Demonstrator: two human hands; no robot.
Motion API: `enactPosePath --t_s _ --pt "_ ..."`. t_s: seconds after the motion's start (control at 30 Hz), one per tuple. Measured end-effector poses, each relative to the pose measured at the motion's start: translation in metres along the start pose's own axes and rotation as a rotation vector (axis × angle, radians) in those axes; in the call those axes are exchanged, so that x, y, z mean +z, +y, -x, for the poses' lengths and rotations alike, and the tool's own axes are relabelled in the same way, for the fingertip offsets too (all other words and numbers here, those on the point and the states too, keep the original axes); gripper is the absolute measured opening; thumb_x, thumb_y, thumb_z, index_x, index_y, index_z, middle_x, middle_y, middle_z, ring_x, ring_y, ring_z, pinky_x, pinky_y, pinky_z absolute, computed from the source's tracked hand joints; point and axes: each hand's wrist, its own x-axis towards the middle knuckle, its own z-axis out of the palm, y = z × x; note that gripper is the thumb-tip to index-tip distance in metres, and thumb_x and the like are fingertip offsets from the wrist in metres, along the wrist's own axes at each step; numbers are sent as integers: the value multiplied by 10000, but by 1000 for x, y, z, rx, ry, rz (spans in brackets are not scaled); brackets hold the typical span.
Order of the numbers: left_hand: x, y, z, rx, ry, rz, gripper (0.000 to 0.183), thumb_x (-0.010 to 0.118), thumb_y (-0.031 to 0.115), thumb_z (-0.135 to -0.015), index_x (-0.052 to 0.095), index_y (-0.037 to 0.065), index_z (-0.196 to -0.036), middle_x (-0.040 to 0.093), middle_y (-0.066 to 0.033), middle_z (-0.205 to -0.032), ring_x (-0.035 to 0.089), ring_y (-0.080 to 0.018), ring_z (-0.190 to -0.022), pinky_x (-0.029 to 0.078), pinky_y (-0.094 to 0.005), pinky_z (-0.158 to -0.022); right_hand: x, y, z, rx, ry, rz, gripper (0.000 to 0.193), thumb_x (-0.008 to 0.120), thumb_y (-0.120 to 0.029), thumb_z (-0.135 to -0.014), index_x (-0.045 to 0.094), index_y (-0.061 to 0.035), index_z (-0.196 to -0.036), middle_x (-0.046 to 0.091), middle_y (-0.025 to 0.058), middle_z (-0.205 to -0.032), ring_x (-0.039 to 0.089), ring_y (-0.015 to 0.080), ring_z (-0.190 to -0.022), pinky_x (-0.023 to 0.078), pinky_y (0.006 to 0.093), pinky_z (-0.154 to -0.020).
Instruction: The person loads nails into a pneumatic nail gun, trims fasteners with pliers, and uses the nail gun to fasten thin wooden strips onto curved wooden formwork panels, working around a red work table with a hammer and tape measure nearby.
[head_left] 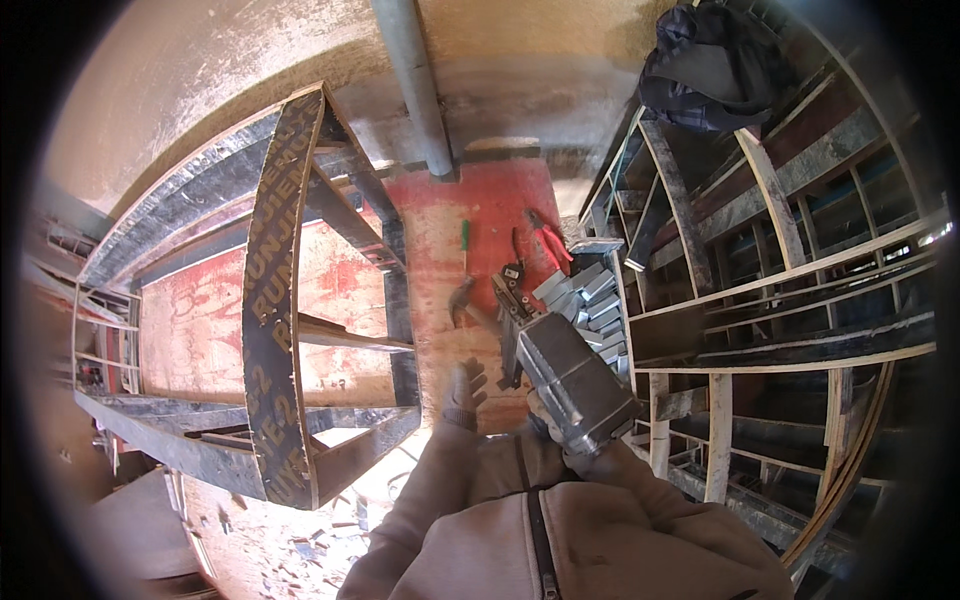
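Note:
My left hand (463, 390), in a grey glove, is held out over the red board with its fingers stretched and nothing in them. My right hand (541, 412) is mostly hidden behind a dark, boxy power tool (572, 378) that looks like a nail gun, and appears wrapped round it. The tool is tilted in front of my body. A claw hammer (462, 298) lies just ahead of my left hand. Farther off are a green-handled tool (465, 240) and red-handled cutters (547, 240). Beside the power tool sits a pile of silvery metal strips (592, 300).
A worn red board (425, 215) lies underneath. At left stands a curved plywood frame (275, 300); wooden racking (720, 300) rises at right, with a dark bag (715, 75) on top. A grey pipe (415, 85) runs down the wall. Scraps (310, 540) litter the floor.

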Motion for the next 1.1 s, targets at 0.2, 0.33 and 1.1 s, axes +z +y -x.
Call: enactPosePath --t_s 0.2,0.33,1.1 --pt "-1 -2 9 71 -64 -2 760 356 641 -1046 439 55 -1522 530 -163 -1492 526 -304 -1338 411 -468 -1086 0 -14 25 -56 -5 243 111 656 -141 -945 609 -43 -962 576 54 -742 564 187 -636 507 360 -650" --pt "-19 -22 -13 37 -70 56 744 377 633 -1045 462 56 -1508 556 -157 -1467 547 -297 -1313 416 -464 -1082 -3 -22 43 -94 -10 363 114 654 -140 -944 609 -43 -983 583 56 -759 572 186 -648 513 356 -655" --pt "-36 -47 -40 43 -98 118 769 379 667 -1030 481 63 -1496 589 -138 -1431 567 -283 -1286 439 -446 -1034 -9 -36 66 -188 14 651 185 639 -134 -943 608 -45 -1102 628 65 -855 614 177 -718 545 331 -684"
